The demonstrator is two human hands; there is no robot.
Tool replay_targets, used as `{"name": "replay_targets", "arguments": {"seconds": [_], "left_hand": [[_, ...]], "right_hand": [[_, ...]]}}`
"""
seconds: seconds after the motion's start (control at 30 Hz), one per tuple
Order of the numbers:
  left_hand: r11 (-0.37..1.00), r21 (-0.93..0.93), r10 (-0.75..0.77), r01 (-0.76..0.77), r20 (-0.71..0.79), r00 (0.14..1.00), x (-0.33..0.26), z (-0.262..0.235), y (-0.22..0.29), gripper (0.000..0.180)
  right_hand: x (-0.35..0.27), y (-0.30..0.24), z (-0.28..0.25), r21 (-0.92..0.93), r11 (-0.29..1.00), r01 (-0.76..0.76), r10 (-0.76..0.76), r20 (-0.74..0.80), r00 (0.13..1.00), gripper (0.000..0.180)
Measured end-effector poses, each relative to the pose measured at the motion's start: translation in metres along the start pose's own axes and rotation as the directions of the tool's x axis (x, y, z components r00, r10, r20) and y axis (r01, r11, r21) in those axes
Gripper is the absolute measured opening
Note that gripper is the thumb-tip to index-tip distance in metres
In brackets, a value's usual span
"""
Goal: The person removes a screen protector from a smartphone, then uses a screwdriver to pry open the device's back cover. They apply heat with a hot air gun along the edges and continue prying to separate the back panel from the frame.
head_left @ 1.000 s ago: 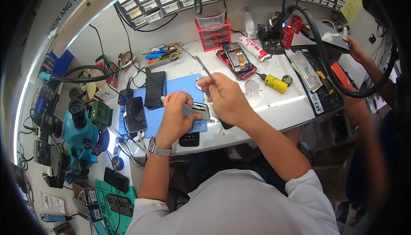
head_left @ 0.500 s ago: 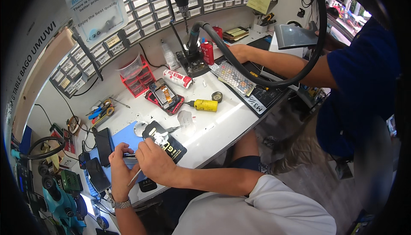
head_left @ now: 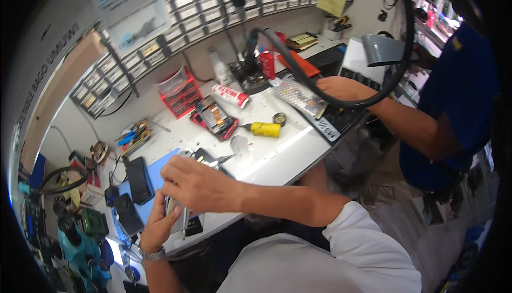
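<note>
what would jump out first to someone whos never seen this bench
A newcomer's eye would probably catch first on the thick black hose looping across the upper right. Next might come the bright yellow cylindrical bottle lying on the glossy white tabletop, and the teal microscope at lower left. Below centre, the bare right hand and left hand meet, a thin silvery tool pointing down.

A phone-repair workshop: teal microscope [head_left: 76, 244], rows of small drawers [head_left: 185, 15], opened-up phone [head_left: 214, 118] on a white bench [head_left: 271, 159]
</note>
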State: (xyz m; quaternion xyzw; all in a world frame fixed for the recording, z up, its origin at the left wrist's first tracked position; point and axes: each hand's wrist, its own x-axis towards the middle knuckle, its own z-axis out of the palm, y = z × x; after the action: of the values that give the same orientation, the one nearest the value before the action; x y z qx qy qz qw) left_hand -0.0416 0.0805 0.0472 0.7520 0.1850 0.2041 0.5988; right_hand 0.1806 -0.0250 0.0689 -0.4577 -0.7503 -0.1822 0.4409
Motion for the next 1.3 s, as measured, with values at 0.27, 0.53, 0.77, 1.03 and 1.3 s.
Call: {"name": "replay_targets", "arguments": {"seconds": [0.27,0.53,0.77,1.03,1.3], "left_hand": [[0.627,-0.777,-0.106,-0.055,-0.156,0.982,0.007,0.057,-0.012,0.091],[0.451,-0.860,0.017,-0.240,-0.260,0.965,0.011,0.065,-0.037,0.091],[0.588,-0.786,-0.044,-0.194,-0.271,0.962,0.012,0.067,-0.033,0.094],[0.624,-0.761,-0.094,-0.176,-0.297,0.950,0.010,0.072,-0.032,0.098],[0.642,-0.745,-0.070,-0.184,-0.296,0.952,0.012,0.075,-0.034,0.097]], "right_hand": [[-0.011,-0.028,-0.004,0.270,0.848,-0.455,0.515,-0.222,0.828,0.040],[-0.047,-0.059,0.017,0.482,0.501,-0.719,0.750,0.171,0.638,0.039],[-0.052,-0.059,0.019,0.503,0.446,-0.740,0.784,0.179,0.594,0.037],[-0.046,-0.063,0.011,0.514,0.335,-0.789,0.835,0.225,0.502,0.029],[-0.051,-0.062,0.014,0.513,0.323,-0.795,0.855,0.202,0.478,0.023]]}}
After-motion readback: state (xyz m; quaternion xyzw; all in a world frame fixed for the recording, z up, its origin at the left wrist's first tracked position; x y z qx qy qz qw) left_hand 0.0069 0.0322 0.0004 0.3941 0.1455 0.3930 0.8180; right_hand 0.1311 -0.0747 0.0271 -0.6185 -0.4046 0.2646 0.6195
